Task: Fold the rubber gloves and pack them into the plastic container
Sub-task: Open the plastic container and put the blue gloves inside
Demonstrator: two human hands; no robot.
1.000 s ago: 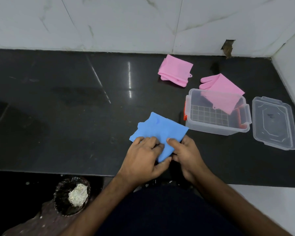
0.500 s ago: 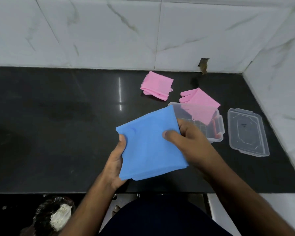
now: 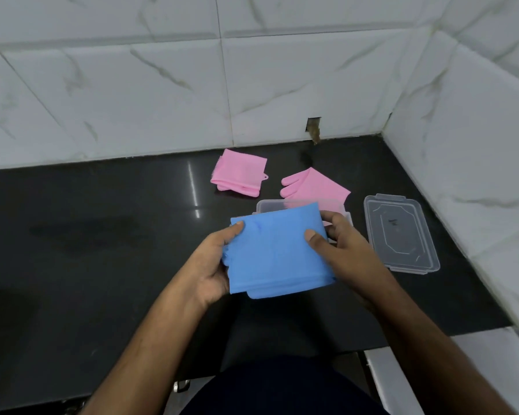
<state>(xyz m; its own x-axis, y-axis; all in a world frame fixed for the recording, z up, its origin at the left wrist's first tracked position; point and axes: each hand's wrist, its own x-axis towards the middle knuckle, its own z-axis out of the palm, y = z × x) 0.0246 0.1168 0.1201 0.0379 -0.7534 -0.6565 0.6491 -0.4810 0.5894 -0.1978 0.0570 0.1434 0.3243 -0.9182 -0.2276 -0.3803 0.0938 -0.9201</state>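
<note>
container: clear plastic box (image 3: 339,208) right of centre on the table, mostly hidden behind the blue gloves; a bare strip of its rim shows, and what lies inside cannot be told.
lid: clear lid (image 3: 401,233) flat on the table just right of the box, apart from it.
blue gloves: folded blue stack (image 3: 277,253) held up at frame centre, in front of the box.
left hand: left hand (image 3: 213,265) grips the stack's left edge, thumb on top, fingers clamped underneath.
right hand: right hand (image 3: 342,250) grips the right edge, thumb (image 3: 313,239) pressed on top, fingers clamped behind.
pink gloves: one folded pink glove (image 3: 239,172) above centre near the wall; a second pink glove (image 3: 315,185) with its fingers spread lies just behind the box, whether touching it cannot be told.
table: glossy black table (image 3: 102,235) across the middle of the frame, with light glare.
room: white marbled wall tiles (image 3: 162,85) along the top and right, with a small broken hole (image 3: 313,130) at the wall's base.
</note>
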